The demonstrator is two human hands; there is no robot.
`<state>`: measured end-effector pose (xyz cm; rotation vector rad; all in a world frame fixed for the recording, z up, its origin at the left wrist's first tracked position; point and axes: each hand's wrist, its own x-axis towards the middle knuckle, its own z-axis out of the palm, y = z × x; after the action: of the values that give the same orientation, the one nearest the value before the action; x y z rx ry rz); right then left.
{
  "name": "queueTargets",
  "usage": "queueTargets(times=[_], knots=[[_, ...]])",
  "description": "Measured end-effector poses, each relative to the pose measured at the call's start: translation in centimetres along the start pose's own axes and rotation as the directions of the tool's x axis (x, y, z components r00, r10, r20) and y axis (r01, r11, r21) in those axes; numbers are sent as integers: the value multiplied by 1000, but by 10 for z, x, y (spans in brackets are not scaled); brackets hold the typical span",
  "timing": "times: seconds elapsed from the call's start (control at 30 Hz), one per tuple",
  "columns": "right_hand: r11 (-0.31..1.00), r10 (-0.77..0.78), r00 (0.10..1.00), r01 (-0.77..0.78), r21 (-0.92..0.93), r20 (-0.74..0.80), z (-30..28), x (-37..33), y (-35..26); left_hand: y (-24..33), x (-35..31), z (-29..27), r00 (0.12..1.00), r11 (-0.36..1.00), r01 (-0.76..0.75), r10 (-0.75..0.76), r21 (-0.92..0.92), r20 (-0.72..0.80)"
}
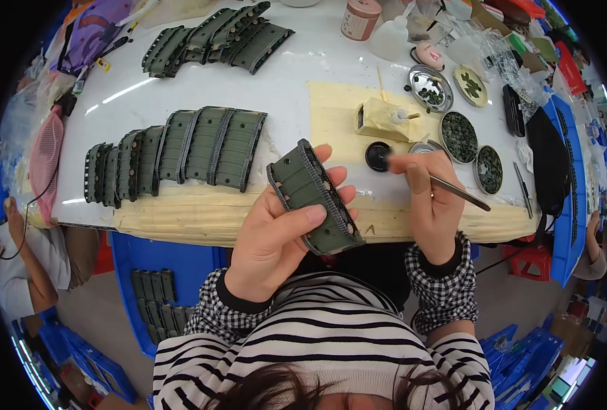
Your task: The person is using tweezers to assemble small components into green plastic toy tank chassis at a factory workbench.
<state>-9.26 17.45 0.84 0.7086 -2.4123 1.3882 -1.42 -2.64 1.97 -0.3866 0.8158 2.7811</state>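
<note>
Head view: the left hand [266, 236] clasps a curved green panel [305, 184] over the table edge [180, 220], while the right hand [432, 205] pinches a slim metal tool [462, 194] near a black dish [374, 158].

White knit top with black stripes [355, 328]; black-and-white gingham sleeve covers [446, 292] ending in plain black cuffs [239, 298].

Looking steeply down from a head mount, close above the hands [268, 236], and facing out over the surface [279, 92] beyond them; also taking in the striped top [355, 335] on their near side, and curving the outlying edges through a wide fisheye lens.
</note>
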Motion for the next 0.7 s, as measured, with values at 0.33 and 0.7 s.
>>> queueTargets(times=[0.33, 0.7], knots=[[995, 5, 1000, -4, -104, 5, 8, 0, 8, -4, -5, -5, 991, 989, -135, 135, -59, 4], [997, 16, 1000, -15, -81, 6, 7, 0, 7, 4, -5, -12, 993, 986, -118, 113, -116, -45]])
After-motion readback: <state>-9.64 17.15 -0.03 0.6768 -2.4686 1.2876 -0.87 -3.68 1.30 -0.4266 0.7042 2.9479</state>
